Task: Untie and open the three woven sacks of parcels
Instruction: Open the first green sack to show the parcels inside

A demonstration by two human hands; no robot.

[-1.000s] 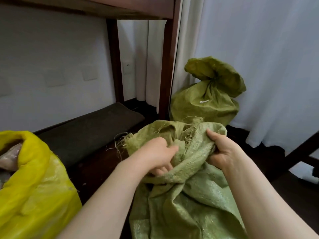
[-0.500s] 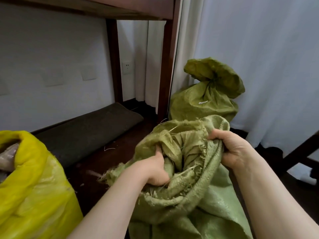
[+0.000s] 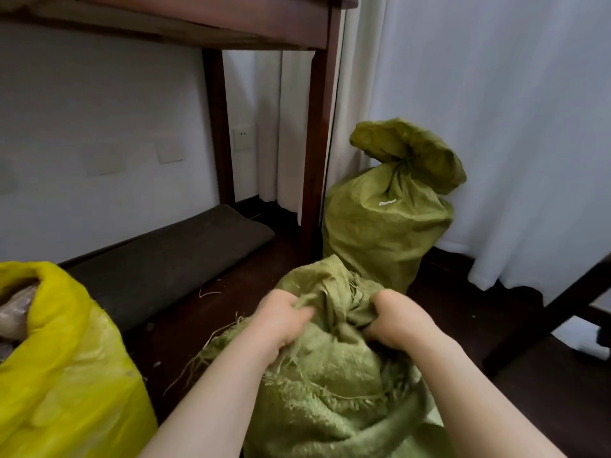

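A pale green woven sack (image 3: 330, 391) stands right in front of me, its frayed mouth bunched up. My left hand (image 3: 281, 320) grips the left side of that bunched mouth. My right hand (image 3: 396, 322) grips the right side, fingers curled into the cloth. A darker green sack (image 3: 380, 226) stands behind it by the curtain, its neck tied tight with the top flopped over. At the left a yellow sack (image 3: 66, 375) stands with its mouth open, and pale wrapped parcels (image 3: 15, 312) show inside.
A dark wooden table leg (image 3: 314, 153) stands between the near sack and the wall. A dark rolled mat (image 3: 172, 256) lies along the wall under the table. White curtains (image 3: 496, 127) hang at the right. A dark chair leg (image 3: 545, 325) slants at the right.
Both hands have come closer together and pushed the near sack's mouth down. The wide rolled rim seen half a second ago is now bunched between them.
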